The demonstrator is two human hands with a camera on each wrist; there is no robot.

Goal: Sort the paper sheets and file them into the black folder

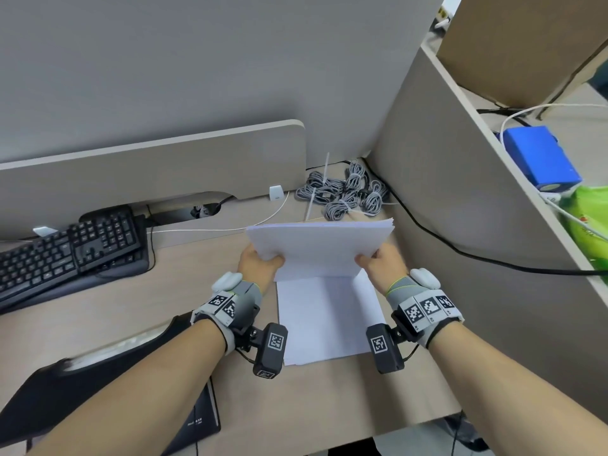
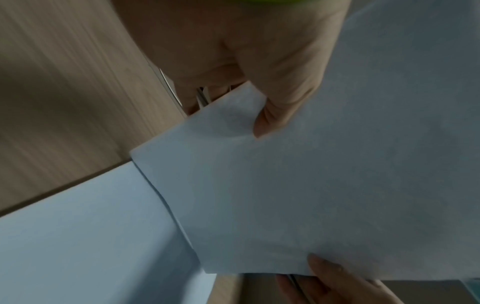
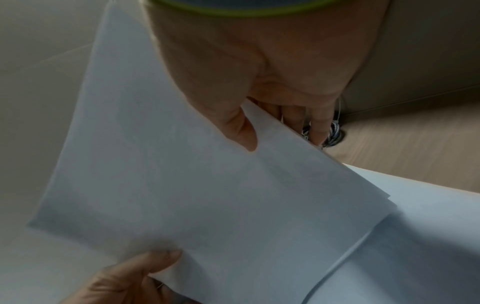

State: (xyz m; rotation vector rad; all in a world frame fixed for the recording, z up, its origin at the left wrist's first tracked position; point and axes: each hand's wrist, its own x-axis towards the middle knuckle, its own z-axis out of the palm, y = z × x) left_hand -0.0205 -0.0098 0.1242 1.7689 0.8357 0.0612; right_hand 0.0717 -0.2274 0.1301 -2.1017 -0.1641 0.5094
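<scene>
Above the desk (image 1: 329, 396), the left hand (image 1: 260, 260) and right hand (image 1: 381, 258) each pinch a side edge of the paper stack (image 1: 320, 248) (standing upright on a loose sheet (image 1: 325, 320)), while the black folder (image 1: 108, 386) lies well off leftward, nearer the left arm.

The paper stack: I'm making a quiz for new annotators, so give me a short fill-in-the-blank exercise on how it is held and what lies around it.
1. The paper stack is held by ____ hands, the left hand and the right hand each at a side edge.
2. Its lower edge stands on a white ____ lying flat on the desk.
3. The black folder lies under the person's ____ forearm.
4. Left of the papers sits a black ____.

Missing words: both; sheet; left; keyboard
</scene>
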